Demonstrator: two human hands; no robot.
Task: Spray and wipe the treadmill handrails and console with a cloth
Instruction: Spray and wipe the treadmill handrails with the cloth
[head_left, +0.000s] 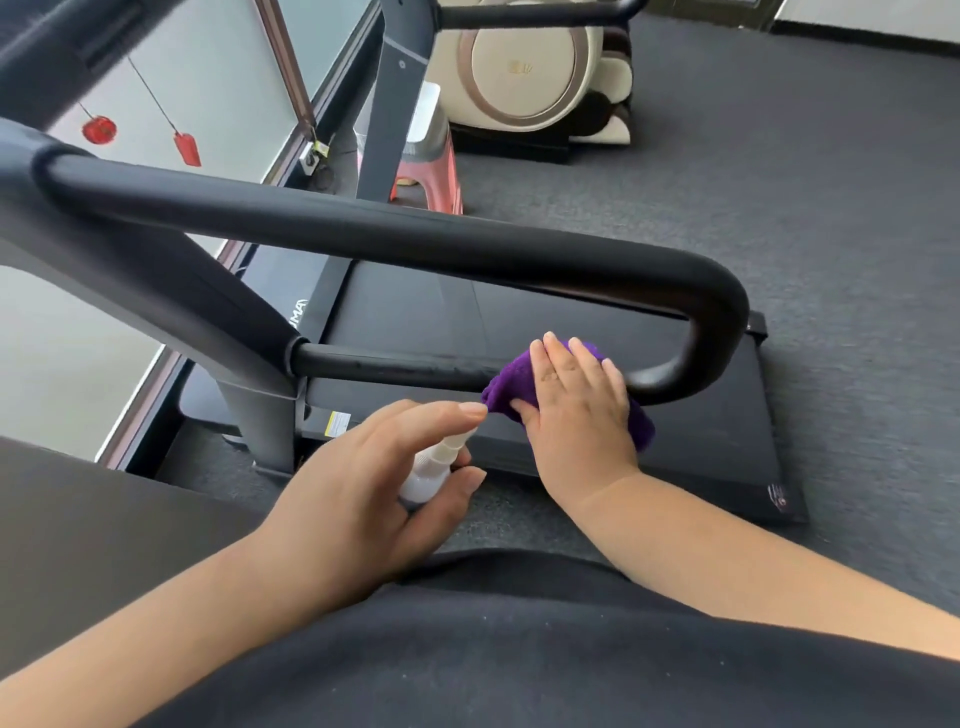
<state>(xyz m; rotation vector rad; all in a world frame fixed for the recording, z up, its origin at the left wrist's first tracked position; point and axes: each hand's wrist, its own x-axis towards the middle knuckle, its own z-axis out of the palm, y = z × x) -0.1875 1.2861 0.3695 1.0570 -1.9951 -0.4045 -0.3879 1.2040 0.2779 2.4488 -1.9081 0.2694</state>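
The right hand (574, 410) is lying flat on a purple cloth (519, 387), fingers straight and spread, pressing it against the lower bar of the black handrail (415, 234). The cloth is draping over that bar just before the bend where the handrail curves up into its upper bar, and a fold of it is hanging below the hand.

The left hand (363, 483) is curling around a small white spray bottle (431, 470), just below the handrail's lower bar and close beside the cloth. Its forefinger is stretching out above the bottle's nozzle, with the fingertip nearly touching the cloth's edge; whether it is resting on the nozzle is not clear.

Beneath the handrail, the treadmill deck (571, 312) is lying on grey carpet (779, 182). Beyond the handrail, a pink stool (447, 171) is standing by a second machine's grey upright (387, 124), with a cream and brown massage chair (535, 73) farther back. To the handrail's left, 2 red ornaments (98, 130) are hanging on strings at a frosted window (208, 93).
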